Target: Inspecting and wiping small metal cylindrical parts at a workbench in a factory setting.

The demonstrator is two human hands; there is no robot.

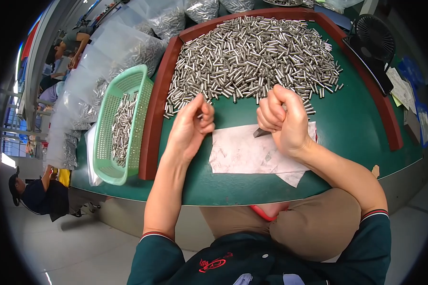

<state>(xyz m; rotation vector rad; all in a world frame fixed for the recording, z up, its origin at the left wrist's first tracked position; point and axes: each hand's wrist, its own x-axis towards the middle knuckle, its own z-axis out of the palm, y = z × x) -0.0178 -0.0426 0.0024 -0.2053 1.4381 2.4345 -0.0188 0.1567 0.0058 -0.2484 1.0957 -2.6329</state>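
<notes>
A large heap of small shiny metal pins [257,54] spreads over the green tabletop [233,187] in front of me. My left hand [193,121] is raised at the near left edge of the heap, fingers curled in; whatever it may hold is hidden. My right hand [285,118] is closed in a fist above a stained white cloth [238,152]. From under its fingers juts the end of a dark grey flat tool [260,133], the rest hidden by the hand. The cloth lies flat on the table between my forearms.
A reddish-brown wooden rim [155,114] borders the heap. Left of it stands a green plastic basket [133,142] with more pins. Clear bags of metal parts [133,52] line the far left. A black fan [373,38] stands far right; a co-worker [38,192] is at left.
</notes>
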